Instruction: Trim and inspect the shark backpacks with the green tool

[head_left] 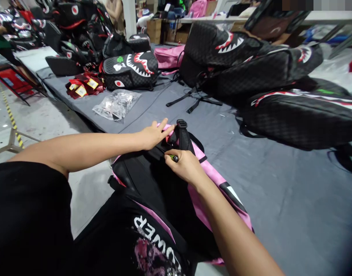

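A pink and black backpack lies back-up at the near edge of a grey-covered table. My left hand rests on the bag's top end, fingers pressed against it beside the black carry handle. My right hand is closed in a pinch on a small green-tipped object, possibly a zipper pull, at the bag's upper back.
Black shark-mouth backpacks are piled at the right and back left. A clear plastic bag and red and yellow tags lie on the table's left side. Concrete floor with a yellow-black stripe runs along the left.
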`<action>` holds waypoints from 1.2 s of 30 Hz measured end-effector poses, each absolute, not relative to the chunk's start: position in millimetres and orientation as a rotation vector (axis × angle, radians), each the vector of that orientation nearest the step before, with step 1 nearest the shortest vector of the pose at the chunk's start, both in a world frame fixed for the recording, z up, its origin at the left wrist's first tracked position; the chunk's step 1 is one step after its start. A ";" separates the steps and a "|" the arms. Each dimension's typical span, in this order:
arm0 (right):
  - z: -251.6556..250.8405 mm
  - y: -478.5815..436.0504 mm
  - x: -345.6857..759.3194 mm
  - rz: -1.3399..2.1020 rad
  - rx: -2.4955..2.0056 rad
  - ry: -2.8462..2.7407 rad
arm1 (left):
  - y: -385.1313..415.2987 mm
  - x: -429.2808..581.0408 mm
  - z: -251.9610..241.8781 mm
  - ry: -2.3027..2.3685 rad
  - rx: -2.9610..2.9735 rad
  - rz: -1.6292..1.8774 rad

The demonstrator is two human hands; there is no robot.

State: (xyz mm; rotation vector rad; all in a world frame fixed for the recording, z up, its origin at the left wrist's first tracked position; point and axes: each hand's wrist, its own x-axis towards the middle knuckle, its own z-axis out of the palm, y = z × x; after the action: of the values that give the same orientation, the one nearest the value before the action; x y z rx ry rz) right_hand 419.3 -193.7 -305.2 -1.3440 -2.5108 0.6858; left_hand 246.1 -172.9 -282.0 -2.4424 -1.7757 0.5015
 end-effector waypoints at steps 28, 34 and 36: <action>-334.5 -195.7 407.2 0.403 -0.899 -2.290 | -162.9 215.0 -290.2 -2.013 -2.553 0.234; -329.4 -194.0 402.7 0.617 -0.949 -2.266 | -166.7 207.4 -287.2 -1.912 -2.624 0.186; -327.8 -193.1 398.8 0.677 -1.006 -2.251 | -167.2 206.1 -283.7 -1.907 -2.650 0.193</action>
State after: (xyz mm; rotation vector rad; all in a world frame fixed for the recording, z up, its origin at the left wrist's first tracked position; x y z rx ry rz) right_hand 398.8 -193.1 -327.8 -1.0059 -2.2507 0.6773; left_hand 206.1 -167.2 -283.7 -2.6503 -1.9067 0.1931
